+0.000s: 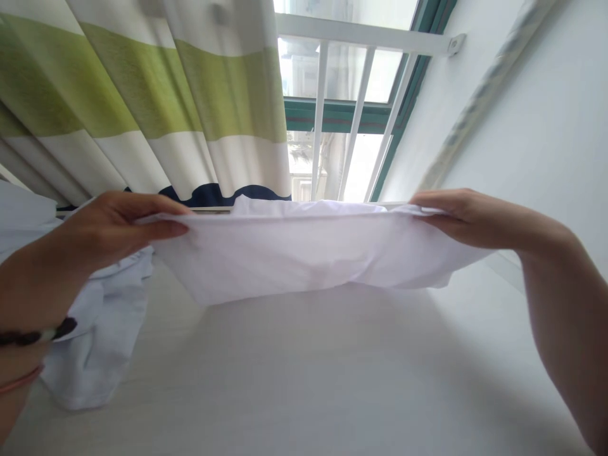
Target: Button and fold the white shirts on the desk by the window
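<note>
A white cloth or garment [285, 253] is stretched level between my two hands, its lower part hanging over a pale flat surface [304, 380]. My left hand [123, 218] pinches its left upper corner between thumb and fingers. At the right end, my right hand [456, 215] is closed on the other upper corner, with part of its fingers hidden by the fabric. The cloth's exact kind cannot be made out. More white fabric with a gathered edge [102, 342] lies at the left, partly behind my left forearm.
A curtain with green and cream bands [142, 82] hangs at the back left. White window bars [356, 120] stand before a green-framed window. On the right is a white wall [560, 126] with a patterned strip [475, 101] running down it.
</note>
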{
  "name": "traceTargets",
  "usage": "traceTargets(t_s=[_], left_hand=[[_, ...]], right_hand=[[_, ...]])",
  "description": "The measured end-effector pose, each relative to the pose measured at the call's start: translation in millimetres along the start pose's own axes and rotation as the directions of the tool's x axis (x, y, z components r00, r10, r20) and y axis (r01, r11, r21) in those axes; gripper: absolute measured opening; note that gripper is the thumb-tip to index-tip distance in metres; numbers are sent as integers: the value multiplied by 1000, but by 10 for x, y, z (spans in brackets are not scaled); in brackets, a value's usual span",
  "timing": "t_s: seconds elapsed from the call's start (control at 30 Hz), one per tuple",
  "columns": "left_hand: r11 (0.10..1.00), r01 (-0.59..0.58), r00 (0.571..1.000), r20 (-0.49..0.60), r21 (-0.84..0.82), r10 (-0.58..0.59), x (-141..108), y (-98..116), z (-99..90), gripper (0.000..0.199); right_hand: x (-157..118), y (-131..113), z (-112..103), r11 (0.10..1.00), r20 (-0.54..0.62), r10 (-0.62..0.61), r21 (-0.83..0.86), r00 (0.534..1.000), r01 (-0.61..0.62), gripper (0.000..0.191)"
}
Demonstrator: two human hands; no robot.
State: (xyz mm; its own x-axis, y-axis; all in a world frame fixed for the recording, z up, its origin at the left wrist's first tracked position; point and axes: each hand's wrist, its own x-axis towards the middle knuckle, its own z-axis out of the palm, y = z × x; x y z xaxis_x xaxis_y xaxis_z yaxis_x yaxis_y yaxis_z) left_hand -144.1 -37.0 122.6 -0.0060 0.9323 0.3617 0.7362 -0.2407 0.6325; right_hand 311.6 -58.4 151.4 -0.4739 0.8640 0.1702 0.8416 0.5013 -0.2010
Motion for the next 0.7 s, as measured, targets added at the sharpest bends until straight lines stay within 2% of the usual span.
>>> traceTargets(t_s=[0.03,0.07,0.1,0.13,0.2,0.23,0.27,0.33,0.4,0.5,0.57,0.63,0.7], left_hand=[[998,-31,995,96,-52,36,160,10,31,65],[994,-70,987,141,-83,81,326,19,68,63],[990,-109,977,173,-86,122,490,25,113,62],[989,-137,967,208,-58,146,644,26,169,62],[977,-204,965,179,55,191,898,19,318,62],[961,-248,957,182,123,224,989,15,410,63],[936,-287,953,157,204,258,1053,15,512,63],[874,-343,939,115,345,324,1093,34,725,63],[813,-414,908,120,410,402,1011,85,916,60],[708,-621,784,271,337,558,666,205,1092,49],[673,-663,740,424,327,523,360,280,1138,48],[630,-682,705,563,370,432,88,325,1171,51],[582,-660,724,607,474,327,-81,335,1221,52]], right_hand=[[139,55,-38,999,0,37,-27,999,-37,32],[299,123,-63,997,-47,66,-43,997,-68,32],[474,202,-68,994,-20,98,-53,995,-99,34],[658,288,-46,988,-67,133,-70,989,-137,35],[1013,460,86,981,-70,133,-135,989,-142,40],[1164,532,192,962,-80,194,-181,978,-205,41],[1285,585,318,945,-110,238,-202,965,-256,41],[1406,606,589,926,-191,250,-240,949,-293,50],[1347,489,827,949,-260,188,-202,947,-243,49],[996,112,1048,994,-276,-10,-108,961,-21,50],[719,-144,1134,989,-230,-130,-103,965,108,52],[520,-302,1231,970,-149,-216,-150,965,194,53],[434,-344,1354,964,-105,-200,-199,974,177,48]])
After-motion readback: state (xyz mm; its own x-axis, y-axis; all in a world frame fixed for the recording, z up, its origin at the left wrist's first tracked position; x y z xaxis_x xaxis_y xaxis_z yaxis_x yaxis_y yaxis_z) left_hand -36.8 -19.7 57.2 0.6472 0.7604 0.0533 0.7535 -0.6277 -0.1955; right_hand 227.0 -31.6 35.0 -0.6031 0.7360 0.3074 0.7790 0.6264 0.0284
